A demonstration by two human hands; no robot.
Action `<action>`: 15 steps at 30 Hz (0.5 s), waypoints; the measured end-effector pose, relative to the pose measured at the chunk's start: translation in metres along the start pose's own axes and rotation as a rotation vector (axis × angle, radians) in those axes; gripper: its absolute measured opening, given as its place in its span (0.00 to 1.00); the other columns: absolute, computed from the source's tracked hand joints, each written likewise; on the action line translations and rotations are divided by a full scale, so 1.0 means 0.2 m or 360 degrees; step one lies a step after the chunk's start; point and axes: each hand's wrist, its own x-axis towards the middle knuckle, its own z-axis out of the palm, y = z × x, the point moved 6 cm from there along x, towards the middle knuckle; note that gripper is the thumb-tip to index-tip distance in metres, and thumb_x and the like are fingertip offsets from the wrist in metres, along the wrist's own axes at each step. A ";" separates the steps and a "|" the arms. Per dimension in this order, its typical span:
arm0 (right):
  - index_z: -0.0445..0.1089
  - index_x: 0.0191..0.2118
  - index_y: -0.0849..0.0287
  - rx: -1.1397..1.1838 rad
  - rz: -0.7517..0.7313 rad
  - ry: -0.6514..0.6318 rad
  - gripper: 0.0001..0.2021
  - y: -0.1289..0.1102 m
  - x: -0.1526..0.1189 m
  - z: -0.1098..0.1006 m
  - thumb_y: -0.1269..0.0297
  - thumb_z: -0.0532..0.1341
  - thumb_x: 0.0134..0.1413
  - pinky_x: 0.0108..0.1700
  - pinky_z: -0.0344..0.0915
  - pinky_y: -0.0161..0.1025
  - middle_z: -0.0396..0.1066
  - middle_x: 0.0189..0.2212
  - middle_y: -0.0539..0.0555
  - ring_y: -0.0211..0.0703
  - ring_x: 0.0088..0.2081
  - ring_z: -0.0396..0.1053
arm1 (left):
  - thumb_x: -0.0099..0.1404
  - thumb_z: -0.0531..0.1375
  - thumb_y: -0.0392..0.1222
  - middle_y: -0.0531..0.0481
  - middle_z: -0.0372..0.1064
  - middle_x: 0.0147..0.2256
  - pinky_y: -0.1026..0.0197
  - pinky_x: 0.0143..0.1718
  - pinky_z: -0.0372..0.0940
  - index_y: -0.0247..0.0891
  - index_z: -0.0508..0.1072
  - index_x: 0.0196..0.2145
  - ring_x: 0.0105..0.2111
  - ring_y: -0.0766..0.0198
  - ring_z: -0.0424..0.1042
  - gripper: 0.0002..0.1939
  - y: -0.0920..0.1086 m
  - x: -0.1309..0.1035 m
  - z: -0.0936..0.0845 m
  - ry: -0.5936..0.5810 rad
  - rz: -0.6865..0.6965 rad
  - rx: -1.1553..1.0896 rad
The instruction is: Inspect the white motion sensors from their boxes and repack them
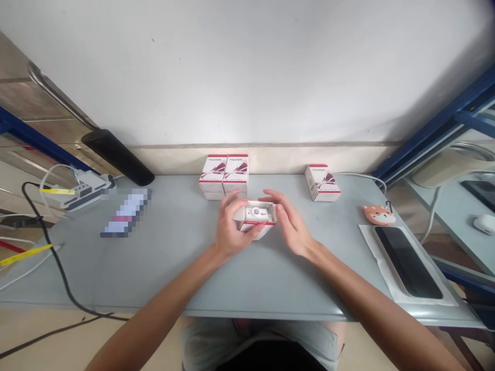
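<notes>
Near the middle of the grey table (166,268), an opened white and red box (260,222) has its top facing up, and white contents show inside. My left hand (232,229) is wrapped round the box's left side, with the thumb across its front. At the right edge of the box, my right hand (292,226) touches a corner with its thumb, while its fingers curve behind. Behind my left hand stand closed red and white boxes (224,175), side by side and stacked. One more closed box (323,183) stands farther right, close to the wall.
A dark phone (408,262) lies on a white sheet at the right, below an orange animal-faced case (379,214). To the left are a pixelated flat object (126,214), a power strip (87,190) and cables. A black padded bar (118,157) leans over the back left.
</notes>
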 end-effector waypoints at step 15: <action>0.77 0.43 0.51 -0.0429 -0.0414 0.0031 0.03 -0.30 -0.02 -0.06 0.63 0.68 0.65 0.67 0.63 0.62 0.72 0.58 0.57 0.58 0.68 0.61 | 0.69 0.66 0.58 0.40 0.80 0.50 0.47 0.47 0.73 0.44 0.66 0.59 0.49 0.50 0.81 0.27 0.06 -0.03 0.01 -0.0103 0.0176 0.0225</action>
